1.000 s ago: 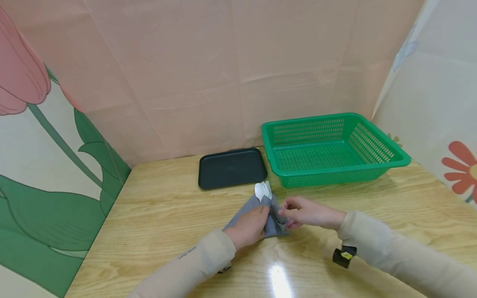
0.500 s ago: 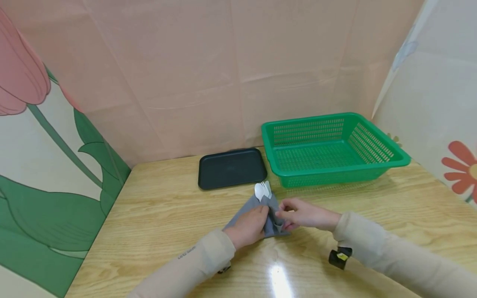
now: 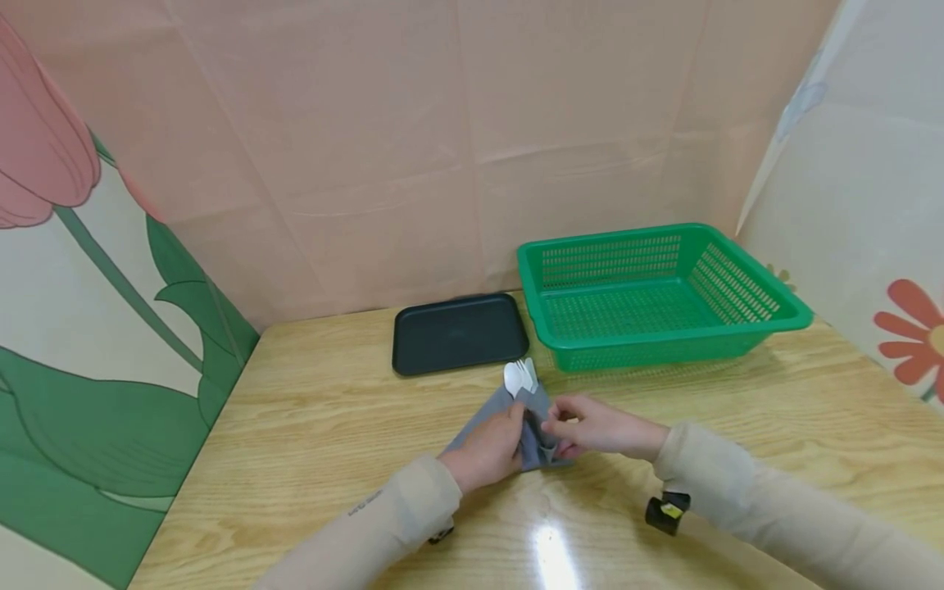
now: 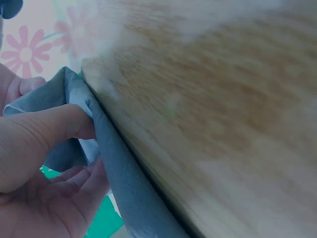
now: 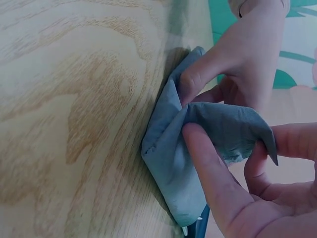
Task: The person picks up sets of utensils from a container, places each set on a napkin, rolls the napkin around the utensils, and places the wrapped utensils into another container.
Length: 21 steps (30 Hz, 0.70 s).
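Observation:
In the head view a grey cloth napkin (image 3: 541,400) is folded round white cutlery. A spoon (image 3: 512,378), a fork (image 3: 524,372) and a knife-like piece (image 3: 533,374) stick out at its far end. My left hand (image 3: 487,451) holds the folded napkin down from the left, thumb on top. On the right side, my right hand (image 3: 601,426) pinches a raised napkin corner between thumb and finger, plain in the right wrist view, where its other fingertip (image 5: 195,134) touches the fold. The cutlery handles are hidden under the cloth.
A black rectangular tray (image 3: 460,334) lies just beyond the cutlery. Right of it stands a green slotted plastic basket (image 3: 667,338). The wooden table (image 3: 317,410) meets a pink-covered wall at the back and flower-printed sheets at both sides.
My right hand has moved slightly left, bringing the pinched napkin corner closer to my left hand. My left hand, the cutlery, the tray and the basket stay nearly where they were.

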{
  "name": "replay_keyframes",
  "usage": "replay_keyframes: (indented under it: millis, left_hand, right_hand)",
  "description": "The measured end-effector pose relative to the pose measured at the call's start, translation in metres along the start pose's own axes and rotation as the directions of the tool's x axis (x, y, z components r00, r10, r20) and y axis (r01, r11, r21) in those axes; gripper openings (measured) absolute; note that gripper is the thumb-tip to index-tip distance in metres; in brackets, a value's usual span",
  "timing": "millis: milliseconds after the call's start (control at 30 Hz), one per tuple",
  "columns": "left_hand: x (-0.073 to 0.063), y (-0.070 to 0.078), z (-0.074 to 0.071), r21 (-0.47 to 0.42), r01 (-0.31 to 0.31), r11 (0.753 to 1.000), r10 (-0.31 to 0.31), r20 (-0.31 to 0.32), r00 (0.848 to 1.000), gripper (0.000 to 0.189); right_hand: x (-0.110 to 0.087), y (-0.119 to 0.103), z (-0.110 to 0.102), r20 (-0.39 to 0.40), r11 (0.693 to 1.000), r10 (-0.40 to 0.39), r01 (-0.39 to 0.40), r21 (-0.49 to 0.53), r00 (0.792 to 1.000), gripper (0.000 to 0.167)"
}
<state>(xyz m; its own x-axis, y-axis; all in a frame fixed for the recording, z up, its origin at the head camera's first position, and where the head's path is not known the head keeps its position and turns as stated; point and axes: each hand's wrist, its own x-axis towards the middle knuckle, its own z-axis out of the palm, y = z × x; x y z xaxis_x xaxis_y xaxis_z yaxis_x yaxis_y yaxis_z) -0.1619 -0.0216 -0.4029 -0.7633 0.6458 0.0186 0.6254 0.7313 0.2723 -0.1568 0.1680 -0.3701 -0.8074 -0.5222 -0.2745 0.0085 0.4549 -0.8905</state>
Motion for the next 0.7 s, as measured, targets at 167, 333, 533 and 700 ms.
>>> replay_keyframes:
  millis: [167, 333, 533, 700]
  left_hand:
    - [-0.0008, -0.0019, 0.0006, -0.043, 0.021, 0.999, -0.021, 0.002, 1.0, 0.06]
    - [-0.0015, -0.0011, 0.0005, -0.039, 0.027, 0.999, -0.027, -0.001, 1.0, 0.063]
    - [-0.0027, -0.0005, 0.0004, -0.025, 0.019, 1.0, -0.02, -0.017, 1.0, 0.063]
    - [-0.0027, -0.0009, 0.0005, -0.028, 0.027, 0.999, -0.028, -0.016, 0.999, 0.066]
  right_hand:
    - [0.0009, 0.0, 0.0019, -0.013, 1.0, -0.005, 0.005, -0.012, 1.0, 0.019]
    - [0.001, -0.0004, 0.0038, -0.026, 1.0, -0.008, 0.007, -0.022, 1.0, 0.018]
    - [0.0017, -0.001, 0.007, -0.036, 0.999, -0.019, 0.018, -0.046, 0.999, 0.017]
    - [0.0033, -0.001, 0.0094, -0.039, 0.996, -0.062, 0.06, -0.064, 0.997, 0.017]
